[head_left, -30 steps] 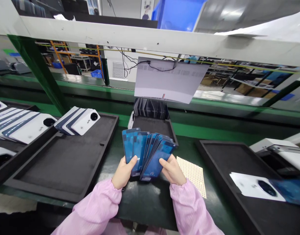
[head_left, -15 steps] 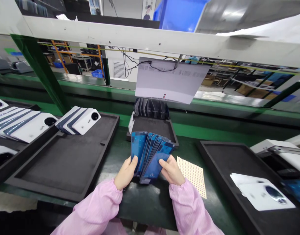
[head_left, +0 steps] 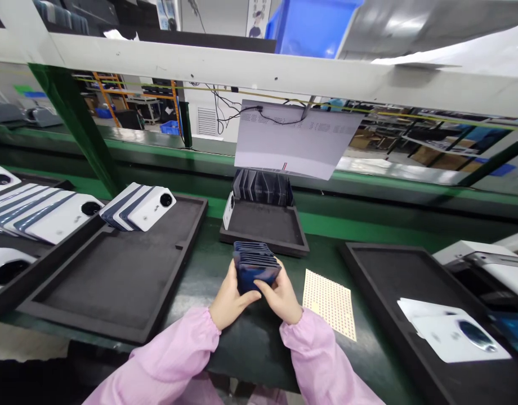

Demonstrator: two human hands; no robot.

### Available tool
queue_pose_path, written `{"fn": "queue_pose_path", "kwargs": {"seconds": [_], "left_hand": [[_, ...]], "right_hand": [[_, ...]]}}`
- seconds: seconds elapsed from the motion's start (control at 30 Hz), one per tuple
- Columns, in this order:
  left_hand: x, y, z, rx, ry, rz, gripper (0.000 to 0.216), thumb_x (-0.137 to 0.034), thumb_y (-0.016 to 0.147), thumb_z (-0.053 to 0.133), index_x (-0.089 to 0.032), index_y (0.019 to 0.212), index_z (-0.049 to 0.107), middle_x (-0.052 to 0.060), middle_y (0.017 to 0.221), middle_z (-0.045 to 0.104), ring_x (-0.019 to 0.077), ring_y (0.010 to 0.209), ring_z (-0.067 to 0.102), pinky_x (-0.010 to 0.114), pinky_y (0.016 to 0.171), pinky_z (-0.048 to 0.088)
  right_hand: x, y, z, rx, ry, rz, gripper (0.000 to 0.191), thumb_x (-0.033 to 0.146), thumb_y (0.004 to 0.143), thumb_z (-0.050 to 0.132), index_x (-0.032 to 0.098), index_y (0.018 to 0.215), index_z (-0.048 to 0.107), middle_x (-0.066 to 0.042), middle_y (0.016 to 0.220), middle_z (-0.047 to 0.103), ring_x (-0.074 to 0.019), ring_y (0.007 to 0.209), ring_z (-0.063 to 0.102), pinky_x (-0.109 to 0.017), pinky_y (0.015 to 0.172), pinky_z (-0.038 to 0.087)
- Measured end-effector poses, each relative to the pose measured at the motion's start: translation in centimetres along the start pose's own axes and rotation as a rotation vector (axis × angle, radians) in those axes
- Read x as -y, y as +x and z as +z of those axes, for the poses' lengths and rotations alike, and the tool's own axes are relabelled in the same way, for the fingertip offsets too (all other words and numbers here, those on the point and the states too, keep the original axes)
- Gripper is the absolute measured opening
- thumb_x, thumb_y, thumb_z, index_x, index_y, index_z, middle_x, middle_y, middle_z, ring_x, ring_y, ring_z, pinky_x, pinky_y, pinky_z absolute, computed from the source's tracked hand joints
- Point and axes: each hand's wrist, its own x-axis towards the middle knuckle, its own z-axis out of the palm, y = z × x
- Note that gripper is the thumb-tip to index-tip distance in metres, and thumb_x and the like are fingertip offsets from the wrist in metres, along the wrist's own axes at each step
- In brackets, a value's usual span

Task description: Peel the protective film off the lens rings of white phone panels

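Between my two hands is a stack of dark blue phone back covers (head_left: 255,264), held above the dark green bench. My left hand (head_left: 231,298) grips the stack's left side, thumb across the near face. Around its right side my right hand (head_left: 281,293) is closed, its thumb also on the near face. The covers stand close together, their upper edges stepped back one behind another. My fingers behind the stack are mostly hidden. To the right of my right hand lies a cream sheet of small dot stickers (head_left: 330,304).
A black foam tray (head_left: 98,326) on the left carries white phone covers (head_left: 147,208). Behind my hands, a smaller tray (head_left: 267,222) bears a row of dark covers (head_left: 262,187) below a white panel (head_left: 295,138). White covers (head_left: 457,334) lie in the right tray (head_left: 381,281).
The fanned blue covers have been drawn together into a compact stack and tilted, so their upper edges now show. Both hands have moved closer together.
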Motion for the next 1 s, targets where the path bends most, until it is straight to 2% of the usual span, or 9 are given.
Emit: {"fn": "queue_pose_path", "kwargs": {"seconds": [0.13,0.33,0.47,0.57,0.63,0.73,0.87,0.93,1.0], "left_hand": [[0.2,-0.4,1.0,0.010,-0.112,0.026,0.077,-0.034,0.075,0.063,-0.019,0.135,0.016,0.013,0.136,0.039,0.0235,0.126,0.039,0.040,0.107,0.028],[1.1,-1.1,1.2,-0.086,-0.071,-0.065,0.053,-0.030,0.078,0.059,-0.018,0.123,0.035,0.011,0.120,0.051,0.0235,0.115,0.048,0.041,0.102,0.032],[0.8,-1.2,1.6,-0.143,-0.049,-0.065,0.085,-0.029,0.066,0.070,-0.019,0.135,0.023,0.014,0.137,0.035,0.0268,0.130,0.030,0.040,0.108,0.020],[0.5,-1.3,2.0,-0.162,-0.047,-0.123,0.114,-0.026,0.052,0.079,-0.019,0.141,0.006,0.016,0.144,0.020,0.0289,0.135,0.019,0.040,0.110,0.014],[0.4,-1.3,2.1,-0.150,-0.139,-0.143,0.121,-0.023,0.047,0.080,-0.018,0.141,0.005,0.017,0.144,0.021,0.0293,0.134,0.020,0.040,0.109,0.015],[0.2,-1.1,1.2,-0.125,-0.454,-0.237,0.093,-0.023,0.051,0.078,-0.016,0.132,0.031,0.012,0.131,0.041,0.0268,0.128,0.032,0.035,0.107,0.020],[-0.5,-0.5,-1.0,-0.015,-0.752,-0.445,0.037,-0.035,0.068,0.062,-0.013,0.098,0.056,0.006,0.087,0.060,0.0240,0.090,0.056,0.039,0.089,0.038],[-1.1,-0.3,-1.9,0.052,-0.829,-0.466,0.041,-0.042,0.069,0.053,-0.012,0.097,0.058,0.007,0.082,0.060,0.0219,0.078,0.058,0.039,0.079,0.042],[-1.7,-0.2,-2.3,0.128,-0.951,-0.467,0.051,-0.044,0.066,0.049,-0.013,0.105,0.056,0.007,0.086,0.059,0.0201,0.075,0.056,0.039,0.074,0.044]], "right_hand": [[-0.8,-0.4,1.0,-0.028,-0.061,-0.017,0.054,0.025,0.073,0.064,0.019,0.121,0.040,-0.012,0.118,0.056,-0.0239,0.109,0.055,-0.044,0.098,0.041],[-0.8,-1.6,1.1,0.040,-0.109,0.032,0.035,0.025,0.068,0.066,0.018,0.102,0.058,-0.009,0.098,0.067,-0.0247,0.092,0.064,-0.042,0.087,0.049],[-1.0,-1.6,1.6,0.029,-0.171,0.077,0.024,0.028,0.069,0.067,0.017,0.089,0.064,-0.007,0.085,0.070,-0.0244,0.079,0.066,-0.040,0.077,0.053],[-0.8,-1.6,2.7,-0.036,-0.262,0.098,0.030,0.028,0.074,0.063,0.018,0.102,0.060,-0.009,0.091,0.068,-0.0249,0.082,0.065,-0.042,0.079,0.052],[-0.2,-2.0,3.8,-0.067,-0.319,0.102,0.034,0.027,0.075,0.059,0.017,0.108,0.057,-0.011,0.096,0.066,-0.0269,0.086,0.063,-0.045,0.081,0.050],[1.5,-3.1,5.0,-0.010,-0.417,0.003,0.043,0.019,0.074,0.057,0.015,0.117,0.053,-0.015,0.110,0.059,-0.0301,0.103,0.056,-0.048,0.091,0.043],[4.9,-3.9,4.2,0.305,-0.588,-0.207,0.066,0.020,0.068,0.065,0.014,0.129,0.042,-0.018,0.134,0.042,-0.0322,0.120,0.041,-0.050,0.099,0.037],[6.9,-3.2,2.6,0.418,-0.605,-0.199,0.051,0.028,0.068,0.069,0.017,0.116,0.055,-0.015,0.123,0.053,-0.0301,0.110,0.050,-0.047,0.091,0.044],[8.8,-1.7,0.9,0.366,-0.577,-0.173,0.024,0.028,0.077,0.062,0.020,0.100,0.062,-0.009,0.100,0.064,-0.0233,0.094,0.058,-0.039,0.079,0.050]]}}
